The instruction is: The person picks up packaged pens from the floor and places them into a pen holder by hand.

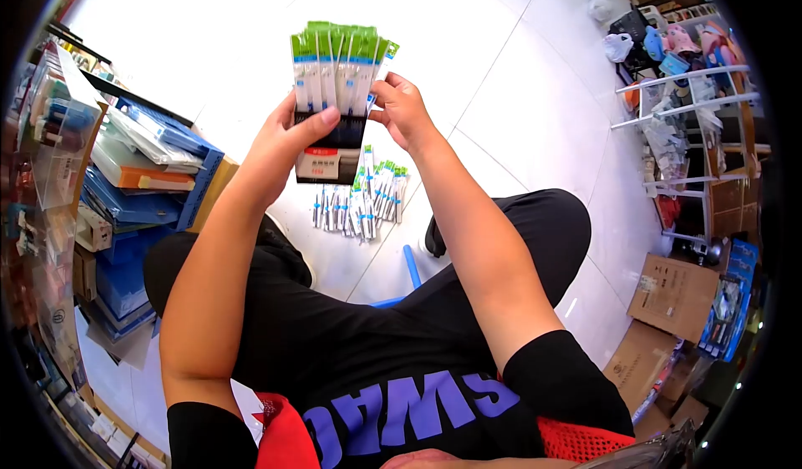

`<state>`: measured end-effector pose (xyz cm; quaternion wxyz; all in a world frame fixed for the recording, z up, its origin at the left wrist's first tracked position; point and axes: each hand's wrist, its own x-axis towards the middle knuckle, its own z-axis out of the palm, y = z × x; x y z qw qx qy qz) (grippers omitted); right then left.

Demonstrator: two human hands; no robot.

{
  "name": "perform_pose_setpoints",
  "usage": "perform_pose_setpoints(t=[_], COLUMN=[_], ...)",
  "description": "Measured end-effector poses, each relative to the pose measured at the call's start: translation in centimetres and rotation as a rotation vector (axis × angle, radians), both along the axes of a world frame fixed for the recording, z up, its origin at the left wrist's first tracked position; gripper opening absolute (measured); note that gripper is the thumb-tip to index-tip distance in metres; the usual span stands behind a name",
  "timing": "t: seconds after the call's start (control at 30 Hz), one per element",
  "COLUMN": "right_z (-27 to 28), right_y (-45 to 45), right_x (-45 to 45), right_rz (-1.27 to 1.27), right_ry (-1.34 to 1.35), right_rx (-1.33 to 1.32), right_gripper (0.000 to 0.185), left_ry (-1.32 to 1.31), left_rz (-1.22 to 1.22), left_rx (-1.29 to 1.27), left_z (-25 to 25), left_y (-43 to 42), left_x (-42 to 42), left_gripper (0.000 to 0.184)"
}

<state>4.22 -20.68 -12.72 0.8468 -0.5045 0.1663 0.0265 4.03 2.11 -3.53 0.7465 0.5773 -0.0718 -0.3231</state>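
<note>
My left hand (pixel 288 139) is wrapped round a small black box (pixel 327 168) with a pale label, its thumb across the front. Several slim clear packets with green tops (pixel 334 68) stand upright in the box, fanned out and holding what look like pens or refills. At the box's right side, my right hand (pixel 399 110) is closed in a pinch on the lower part of a green-topped packet (pixel 389 51), which leans outward; its fingertips are partly hidden. Below the box, a loose pile of similar packets (pixel 368 202) lies on the floor between my feet.
Pale tiles cover the floor (pixel 501 126). Stacked folders and files (pixel 138 185) stand on the left beside a crowded shelf (pixel 54 135). To the right are a white metal rack (pixel 689 106) and cardboard boxes (pixel 672 296). Something blue and tubular (pixel 412 267) shows between my legs.
</note>
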Motion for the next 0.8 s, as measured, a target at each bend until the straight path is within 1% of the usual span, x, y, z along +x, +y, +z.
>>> perform_pose_setpoints(t=[0.1, 0.17, 0.23, 0.27, 0.3, 0.33, 0.37, 0.4, 0.53, 0.57, 0.67, 0.8], right_z=[4.6, 6.1, 7.7, 7.9, 8.0, 8.3, 8.6, 8.1, 10.1, 10.6, 11.5, 12.3], right_y=[0.4, 0.4, 0.2, 0.3, 0.1, -0.2, -0.4, -0.9, -1.9, -2.0, -2.4, -2.0], right_x=[-0.3, -0.7, -1.1, -1.6, -1.5, -1.3, -1.5, -1.4, -2.1, -2.3, -2.9, -3.6], right_rz=[0.075, 0.105, 0.158, 0.171, 0.188, 0.204, 0.239, 0.269, 0.33, 0.327, 0.328, 0.279], right_ry=[-0.039, -0.082, -0.108, -0.103, -0.116, -0.129, -0.109, -0.119, -0.069, -0.059, -0.079, -0.085], right_rx=[-0.023, -0.003, -0.026, -0.039, -0.061, -0.086, -0.145, -0.164, -0.223, -0.249, -0.311, -0.329], right_gripper=[0.027, 0.029, 0.031, 0.032, 0.033, 0.034, 0.034, 0.032, 0.027, 0.025, 0.025, 0.023], left_ry=[0.017, 0.049, 0.047, 0.046, 0.027, 0.015, 0.011, 0.0, -0.014, -0.05, -0.039, -0.053], left_rz=[-0.065, -0.103, -0.114, -0.115, -0.075, -0.084, -0.078, -0.072, -0.054, -0.041, -0.045, -0.026], left_rx=[-0.04, -0.061, -0.102, -0.127, -0.081, -0.085, -0.093, -0.102, -0.121, -0.087, -0.08, -0.07], left_z=[-0.9, -1.2, -1.3, -1.2, -1.8, -1.3, -1.2, -1.1, -0.1, -0.2, 0.5, 0.6], left_y=[0.3, 0.3, 0.3, 0.3, 0.3, 0.2, 0.2, 0.1, -0.4, -0.6, -1.1, -1.3], left_x=[-0.9, -1.3, -1.7, -2.0, -2.1, -2.2, -2.5, -2.5, -3.1, -3.2, -3.3, -3.3], left_gripper=[0.07, 0.073, 0.071, 0.07, 0.067, 0.065, 0.065, 0.065, 0.066, 0.066, 0.064, 0.064])
